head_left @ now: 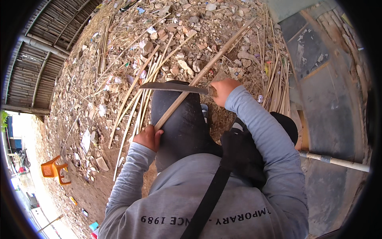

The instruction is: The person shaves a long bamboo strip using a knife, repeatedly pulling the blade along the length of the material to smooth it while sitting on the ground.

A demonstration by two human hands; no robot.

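Across my left thigh slants a long bamboo strip (211, 65), its near end gripped by my left hand (147, 137) with the fingers wrapped round it. My right hand (225, 91) is closed on the handle of a machete (175, 87). The dark blade points left and lies across the strip above my knee, seeming to touch it. Left of my knee, several split bamboo strips (144, 95) lie on the ground in a loose fan.
Rubble and litter cover the ground (115, 71). More thin bamboo strips (278, 79) are heaped at right, beside a grey panel wall (322, 91) with a pale pole (338, 162). An orange plastic chair (55, 170) is at left, below a bamboo slat wall (34, 75).
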